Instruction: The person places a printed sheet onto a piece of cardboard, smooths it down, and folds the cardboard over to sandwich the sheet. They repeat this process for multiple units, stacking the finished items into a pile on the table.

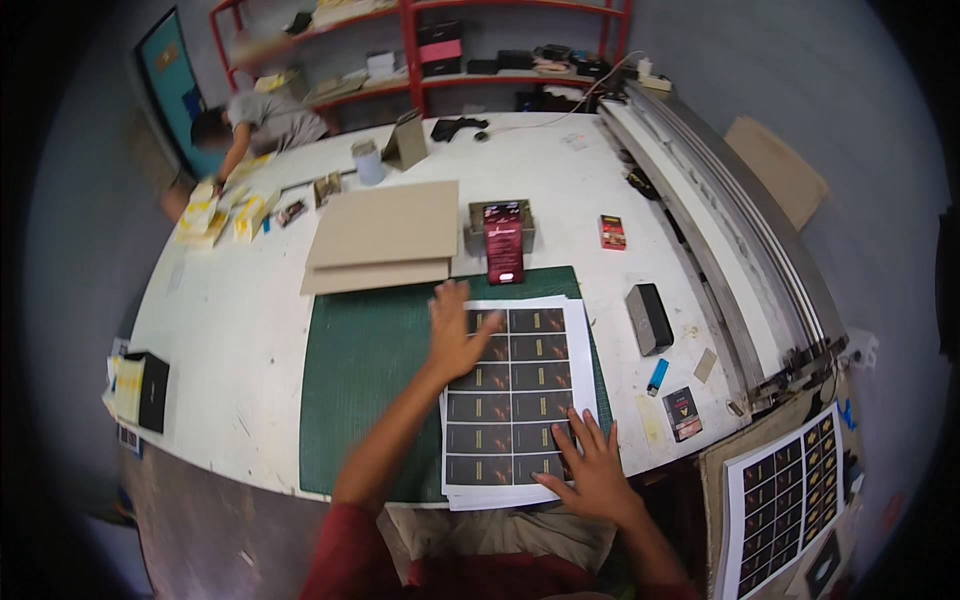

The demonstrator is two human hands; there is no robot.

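Both hands flat, fingers spread, gripping nothing.
Left hand [456, 335] and right hand [590, 462] press printed sheets [512, 395] of dark labels on green mat [365, 385].

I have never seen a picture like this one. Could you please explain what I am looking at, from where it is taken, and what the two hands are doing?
The picture comes from a camera worn on a person's head, looking down; the wide lens bends straight edges. The two bare arms from the lower edge are that person's own. The left hand lies flat on the upper left part of a stack of printed sheets with rows of dark labels; the right hand presses its lower right corner. Neither grips anything. The sheets lie on a green cutting mat on a white table. Cardboard boards, a black box and a blue lighter lie nearby. Another person works at the far end.
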